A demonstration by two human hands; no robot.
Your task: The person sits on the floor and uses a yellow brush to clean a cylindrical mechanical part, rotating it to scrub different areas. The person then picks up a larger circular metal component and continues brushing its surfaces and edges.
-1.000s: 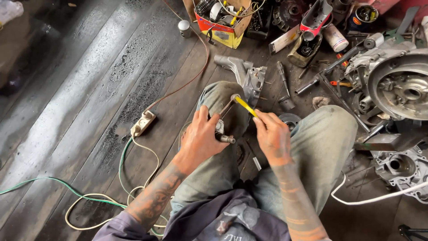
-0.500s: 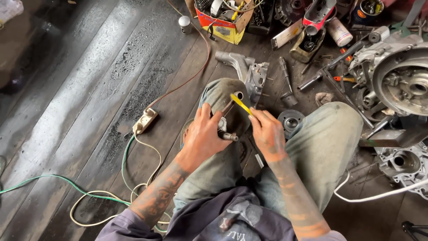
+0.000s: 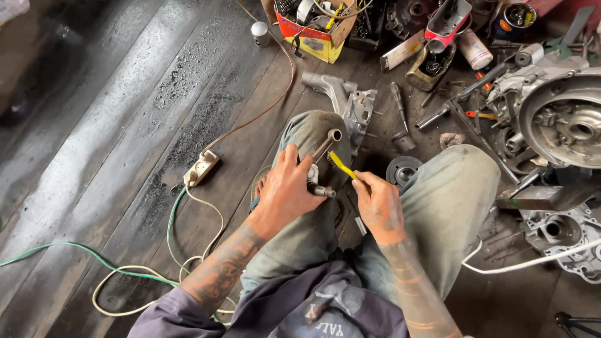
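Note:
I sit on a dark wooden floor with my knees up. My left hand [image 3: 287, 191] grips a metal rod-shaped engine part [image 3: 324, 150] with a ring at its far end, held over my left knee. My right hand [image 3: 377, 206] holds a yellow-handled brush [image 3: 341, 165], whose bristle end rests against the rod just below the ring. Both hands are greasy and close together between my knees.
A grey metal bracket [image 3: 347, 103] lies beyond my knee. A large engine casing [image 3: 563, 125] and another casing [image 3: 560, 235] sit at right. A cardboard box of tools [image 3: 313, 28], cans, loose tools, a white socket [image 3: 201, 169] with green and white cables lie around.
The view has shifted slightly. My right hand has moved the brush a little along the rod; my left hand keeps its grip.

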